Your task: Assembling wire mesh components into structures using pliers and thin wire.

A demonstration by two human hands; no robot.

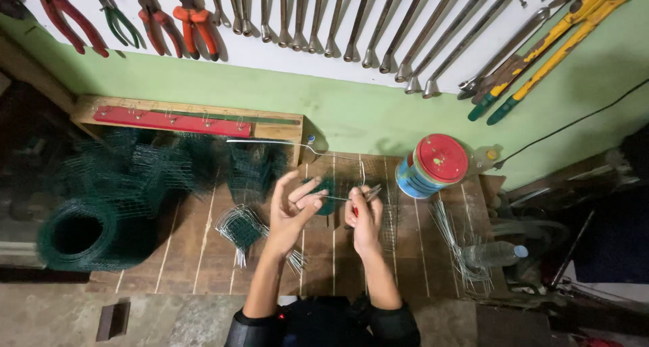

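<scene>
My left hand [292, 208] is raised over the wooden bench [203, 252], fingers spread, its thumb and forefinger pinching the end of a thin steel wire [332, 198]. My right hand [364, 218] is closed around a pair of pliers [371, 193] whose jaws grip the same wire. A small piece of green wire mesh [327, 188] lies just behind my hands. A bundle of bent wire pieces [240, 227] rests on the bench left of my left wrist.
A roll of green mesh [88, 235] and stacked mesh pieces [169, 168] fill the left of the bench. A red-lidded tin [433, 164], loose straight wires [453, 239] and a plastic bottle [497, 254] sit right. Pliers, wrenches [351, 22] and cutters hang on the wall.
</scene>
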